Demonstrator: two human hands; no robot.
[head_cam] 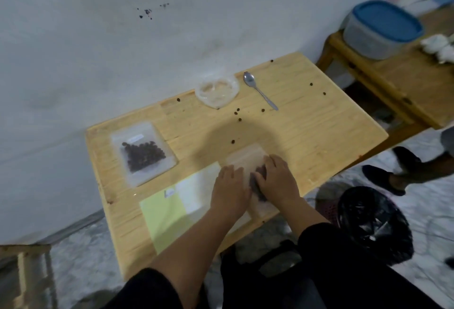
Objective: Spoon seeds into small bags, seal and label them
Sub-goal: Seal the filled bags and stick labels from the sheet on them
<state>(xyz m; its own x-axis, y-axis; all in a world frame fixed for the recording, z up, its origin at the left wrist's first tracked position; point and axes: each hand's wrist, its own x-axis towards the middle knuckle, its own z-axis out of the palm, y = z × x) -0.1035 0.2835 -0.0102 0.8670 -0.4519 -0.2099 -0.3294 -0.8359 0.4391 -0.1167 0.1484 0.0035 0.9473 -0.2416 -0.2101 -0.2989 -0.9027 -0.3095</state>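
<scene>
A: Entry, head view. Where is the bag being worked on?

B: A clear small bag (248, 161) lies flat on the wooden table (319, 124), near its front edge. Dark seeds (261, 169) show through it between the two hands.

A: Left hand?

B: Left hand (229, 185) lies palm down on the bag's left side, fingers fairly straight and pressing on the plastic. They are not wrapped round anything.

A: Right hand?

B: Right hand (277, 178) rests palm down on the bag's right side, fingers bent slightly over the seed heap. The frame is blurred there; I cannot tell whether it pinches the plastic or only presses it.

A: Other task items?

B: A filled bag (143, 152) with dark seeds and a white label near its top lies flat at the table's left, well apart from the hands. A sheet of labels (169, 210), yellow-green and white, lies just left of the left hand, partly under the forearm. A metal spoon (260, 90) lies at the back of the table, bowl toward the wall. Beside it, to its left, sits a crumpled clear plastic bag (217, 90). Loose seeds (237, 112) are scattered over the tabletop between spoon and hands.

A: Surroundings?

B: A blue-lidded container (383, 28) stands on a second wooden table (405, 82) to the right. A black bin bag (373, 225) is on the floor at lower right.
</scene>
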